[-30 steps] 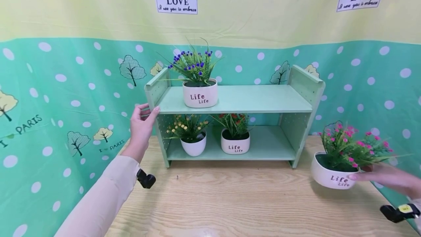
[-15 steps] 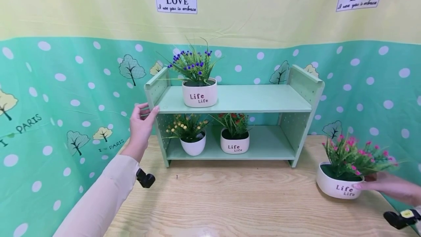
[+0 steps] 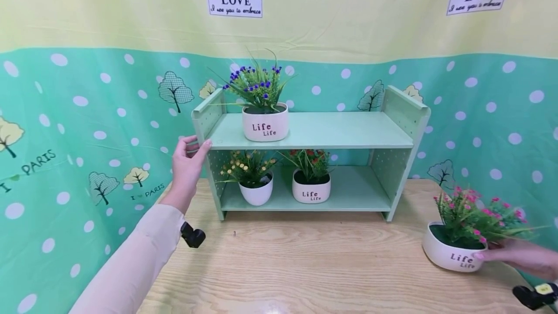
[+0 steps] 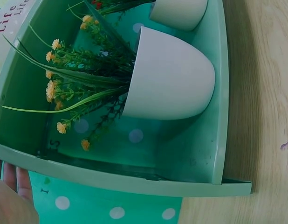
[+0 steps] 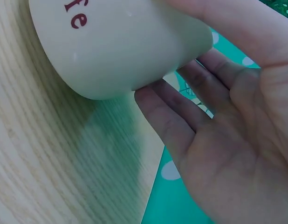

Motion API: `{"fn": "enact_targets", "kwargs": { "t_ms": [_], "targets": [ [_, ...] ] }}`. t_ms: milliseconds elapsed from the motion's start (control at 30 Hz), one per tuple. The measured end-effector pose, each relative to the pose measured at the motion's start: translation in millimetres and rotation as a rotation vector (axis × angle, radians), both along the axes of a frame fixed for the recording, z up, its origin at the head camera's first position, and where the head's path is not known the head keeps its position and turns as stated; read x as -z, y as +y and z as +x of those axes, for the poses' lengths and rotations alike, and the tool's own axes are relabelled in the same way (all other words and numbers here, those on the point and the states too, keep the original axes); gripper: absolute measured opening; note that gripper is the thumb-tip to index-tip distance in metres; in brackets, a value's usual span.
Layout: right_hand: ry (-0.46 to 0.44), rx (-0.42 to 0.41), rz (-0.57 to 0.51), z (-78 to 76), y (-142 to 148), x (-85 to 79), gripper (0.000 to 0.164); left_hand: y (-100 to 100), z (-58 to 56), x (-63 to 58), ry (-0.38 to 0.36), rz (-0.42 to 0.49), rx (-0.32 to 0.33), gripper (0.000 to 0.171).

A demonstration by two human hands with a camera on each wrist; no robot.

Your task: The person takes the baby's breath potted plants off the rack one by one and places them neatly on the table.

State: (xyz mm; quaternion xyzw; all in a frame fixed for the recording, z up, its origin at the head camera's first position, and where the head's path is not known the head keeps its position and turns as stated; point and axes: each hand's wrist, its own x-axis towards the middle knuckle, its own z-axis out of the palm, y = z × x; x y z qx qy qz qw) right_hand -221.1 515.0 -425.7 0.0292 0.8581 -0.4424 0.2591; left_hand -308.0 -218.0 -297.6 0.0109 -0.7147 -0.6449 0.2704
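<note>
My left hand (image 3: 186, 166) holds the left side of a green two-tier shelf (image 3: 348, 130), thumb at the front edge and fingers around the outside. Its fingers (image 4: 24, 182) show at the side panel in the left wrist view. At the right, my right hand (image 3: 520, 256) grips a white oval flowerpot (image 3: 451, 253) with pink flowers and "Life" lettering. The thumb lies on the pot's front, and the fingers reach behind and under it. In the right wrist view the pot (image 5: 120, 51) is low over the table, tilted slightly.
A purple-flowered pot (image 3: 265, 127) stands on the upper tier. Below are a yellow-flowered pot (image 3: 257, 194) and a red-flowered pot (image 3: 311, 193). The wooden table (image 3: 305, 260) meets a dotted green curtain (image 3: 492, 125) behind and at the sides.
My right hand has moved the pink-flowered pot down and slightly right, closer to the table's right front. The left hand and shelf have stayed put.
</note>
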Motion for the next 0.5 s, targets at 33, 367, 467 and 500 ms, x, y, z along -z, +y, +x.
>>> {"fn": "enact_targets", "kwargs": {
  "t_ms": [33,367,467,500],
  "targets": [
    [-0.004,-0.004,-0.01,0.0,1.7,1.6,0.1,-0.3,-0.3,0.1,0.0,-0.001,0.001,0.046],
    [-0.103,0.067,-0.027,9.4,3.0,8.6,0.104,0.0,1.1,-1.3,-0.016,-0.014,-0.001,0.049],
    [-0.139,0.061,-0.028,12.0,4.1,11.4,0.104,0.6,0.7,-1.8,-0.01,-0.014,0.0,0.047],
    [-0.153,0.061,-0.037,12.2,4.6,12.3,0.104,0.5,0.2,-1.7,-0.009,-0.013,0.001,0.047]
  ]
}}
